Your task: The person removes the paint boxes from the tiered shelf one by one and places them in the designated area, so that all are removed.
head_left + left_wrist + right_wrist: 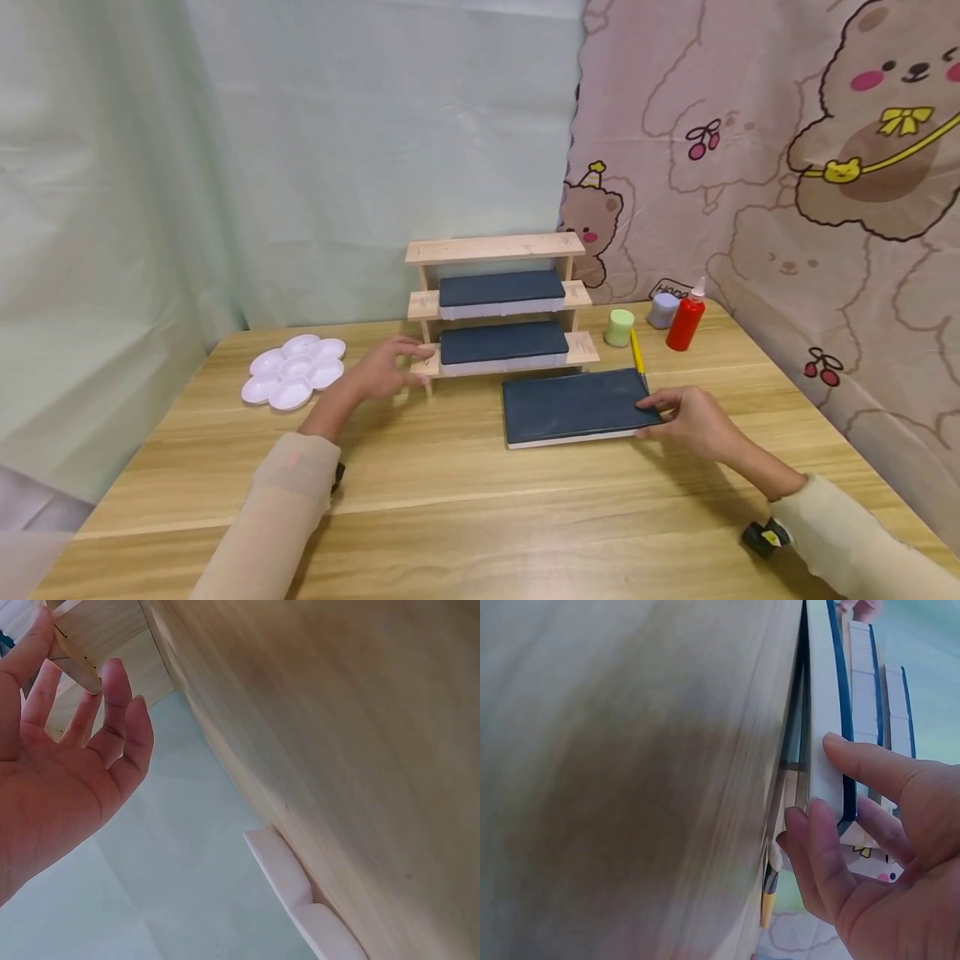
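Observation:
My right hand (693, 421) holds the right end of a flat case with a dark blue top and a white side (573, 406). In the right wrist view, the thumb lies on the case's white side (825, 697) and the fingers curl round its end. That end is tilted up off the table. My left hand (382, 368) grips the left end of the lowest board of a tiered wooden stand (495, 248); the thumb and fingers meet the board end (75, 664) in the left wrist view. Two similar dark-topped cases (502, 289) rest on the stand's lower tiers.
A white flower-shaped palette (296, 371) lies at the left. Behind my right hand are a green jar (619, 328), a purple jar (663, 310), a red squeeze bottle (686, 323) and a yellow-handled brush (637, 352). Curtains hang behind the wooden table (420, 517).

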Demonstrator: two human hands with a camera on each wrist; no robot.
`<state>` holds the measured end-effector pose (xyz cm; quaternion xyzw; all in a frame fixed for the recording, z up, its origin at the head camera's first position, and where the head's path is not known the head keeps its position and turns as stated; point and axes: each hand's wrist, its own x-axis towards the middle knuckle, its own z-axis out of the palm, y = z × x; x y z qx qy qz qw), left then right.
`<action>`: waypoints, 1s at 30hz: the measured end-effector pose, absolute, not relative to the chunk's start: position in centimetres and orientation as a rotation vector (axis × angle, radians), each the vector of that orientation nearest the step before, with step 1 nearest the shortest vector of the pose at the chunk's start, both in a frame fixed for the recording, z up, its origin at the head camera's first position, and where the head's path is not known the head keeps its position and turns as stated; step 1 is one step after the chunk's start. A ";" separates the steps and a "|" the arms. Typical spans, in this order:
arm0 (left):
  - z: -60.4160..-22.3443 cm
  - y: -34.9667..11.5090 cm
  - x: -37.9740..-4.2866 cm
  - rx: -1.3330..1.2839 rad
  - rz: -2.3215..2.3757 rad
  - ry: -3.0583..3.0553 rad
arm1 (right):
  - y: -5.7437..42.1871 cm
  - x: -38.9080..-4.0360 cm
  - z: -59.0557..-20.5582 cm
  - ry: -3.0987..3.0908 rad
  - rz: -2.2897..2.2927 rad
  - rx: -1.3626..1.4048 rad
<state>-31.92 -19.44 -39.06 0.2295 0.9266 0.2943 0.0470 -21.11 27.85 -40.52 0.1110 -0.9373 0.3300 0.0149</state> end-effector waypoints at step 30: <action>-39.1 -19.4 -32.0 0.680 0.908 2.825 | 27.7 -21.7 -40.8 -2.923 1.046 0.413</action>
